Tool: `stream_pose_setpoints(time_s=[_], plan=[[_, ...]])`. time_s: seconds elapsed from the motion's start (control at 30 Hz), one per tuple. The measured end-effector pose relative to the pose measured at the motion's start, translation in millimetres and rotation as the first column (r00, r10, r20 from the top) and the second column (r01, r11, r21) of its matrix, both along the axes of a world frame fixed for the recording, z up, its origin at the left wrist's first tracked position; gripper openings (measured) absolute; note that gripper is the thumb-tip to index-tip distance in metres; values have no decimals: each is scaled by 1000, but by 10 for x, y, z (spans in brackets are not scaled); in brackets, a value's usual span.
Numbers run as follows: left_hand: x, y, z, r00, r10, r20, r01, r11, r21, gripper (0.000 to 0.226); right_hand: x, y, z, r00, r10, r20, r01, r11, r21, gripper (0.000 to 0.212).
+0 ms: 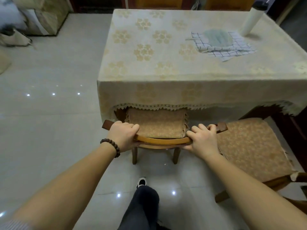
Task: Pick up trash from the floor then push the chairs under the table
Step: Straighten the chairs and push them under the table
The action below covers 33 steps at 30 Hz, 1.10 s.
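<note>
Fingers of both the left hand (123, 132) and right hand (201, 138) curl round the curved wooden chair back (163, 140) at frame centre. Its brown cushioned seat (156, 124) sits partly under the cream floral-clothed tabletop (149, 47).

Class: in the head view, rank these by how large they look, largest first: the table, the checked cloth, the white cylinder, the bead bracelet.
1. table
2. checked cloth
3. white cylinder
4. bead bracelet

The cylinder stands farthest from the camera and is cut by the frame's top edge, so its look understates it.

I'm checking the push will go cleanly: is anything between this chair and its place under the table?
Nothing visible blocks it. Both the left hand and the right hand grip the chair, whose seat is already partly under the tablecloth. The second chair stands beside it.
</note>
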<state>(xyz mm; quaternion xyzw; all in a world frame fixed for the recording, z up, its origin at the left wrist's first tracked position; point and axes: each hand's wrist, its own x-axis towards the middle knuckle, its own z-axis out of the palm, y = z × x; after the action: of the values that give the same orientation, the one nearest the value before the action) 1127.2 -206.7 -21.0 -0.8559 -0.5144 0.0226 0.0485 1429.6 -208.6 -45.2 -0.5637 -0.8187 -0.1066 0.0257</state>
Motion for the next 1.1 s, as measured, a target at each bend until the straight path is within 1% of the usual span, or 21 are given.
stream_pose_setpoints(time_s=[0.17,0.33,0.47,0.6,0.7,0.83,1.0,1.1], plan=[[-128,492,-35,1000,-7,-10,7,1000,-9,45,-112,458,2,1000,10,8,-11,1000,30,53],[-231,995,-57,1000,-18,8,18,999,34,45,-232,964,42,999,-21,39,22,1000,-17,55],[-272,1355,-59,999,-33,11,32,998,59,47,-278,1337,65,999,-4,41,5,1000,-17,61],[-280,1660,-48,1000,-13,16,13,999,39,48,-310,1675,86,999,2,37,-1,1000,-22,61],[-295,1840,-49,1000,20,-5,-20,1000,21,47,-318,1889,80,999,9,48,-8,999,-32,62],[-324,2020,-38,999,44,4,-44,999,13,49,-357,2098,69,998,13,65,-11,999,-34,56],[-316,2121,-44,996,86,-3,-86,996,-9,47,-368,2252,67,997,14,73,-10,998,-55,53],[-299,2184,-51,995,91,-27,-92,995,-27,47,-357,2330,82,998,21,65,-18,998,-57,56]])
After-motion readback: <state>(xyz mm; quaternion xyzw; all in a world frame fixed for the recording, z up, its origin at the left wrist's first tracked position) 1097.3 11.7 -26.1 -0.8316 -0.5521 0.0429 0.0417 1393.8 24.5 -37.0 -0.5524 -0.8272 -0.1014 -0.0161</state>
